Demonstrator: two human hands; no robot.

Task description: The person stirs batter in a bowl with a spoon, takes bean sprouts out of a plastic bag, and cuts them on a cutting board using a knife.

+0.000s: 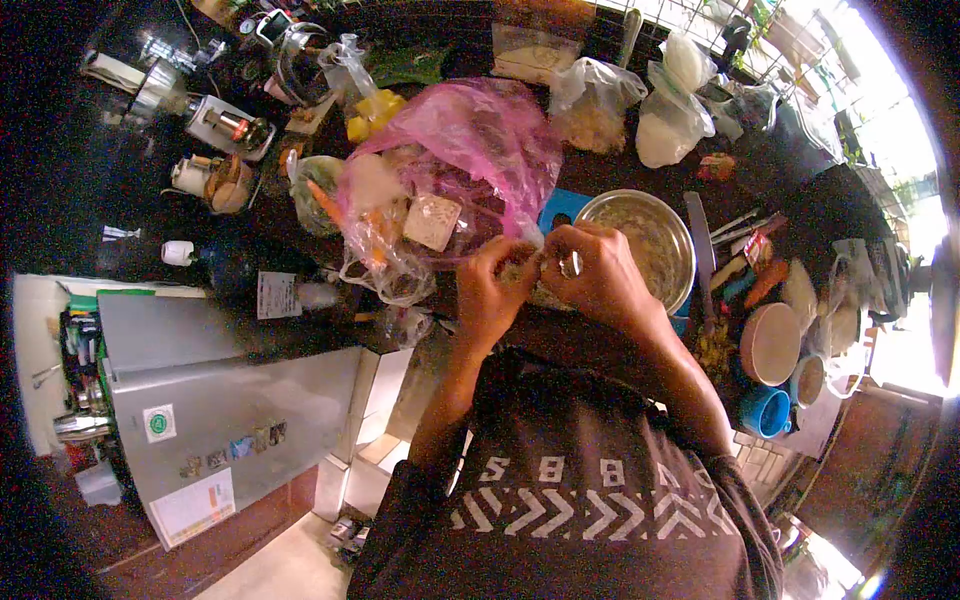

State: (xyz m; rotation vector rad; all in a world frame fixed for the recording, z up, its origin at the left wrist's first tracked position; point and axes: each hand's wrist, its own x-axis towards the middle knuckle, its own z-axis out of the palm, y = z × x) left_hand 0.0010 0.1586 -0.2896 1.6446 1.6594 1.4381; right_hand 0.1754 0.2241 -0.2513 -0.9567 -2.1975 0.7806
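Observation:
Both hands meet in front of the chest, at the counter's near edge. My left hand [497, 282] has its fingers closed on something small and pale that I cannot make out. Close beside it, my right hand [592, 262] is closed too, with a small whitish, shiny bit showing at its fingers. A pink plastic bag [465, 125] lies spread just beyond them, and a pale block [432, 222] rests by its near side. The metal bowl [672, 240] with mushy contents stands right behind my right hand, with a blue item [562, 207] beside it.
Clear bags with carrots [375, 240] lie left of the pink bag. Filled plastic bags [595, 105] stand at the back. On the right are a long dark utensil [700, 250], a round brown board or lid [770, 343] and a blue cup [766, 411]. A grey fridge [230, 380] stands lower left.

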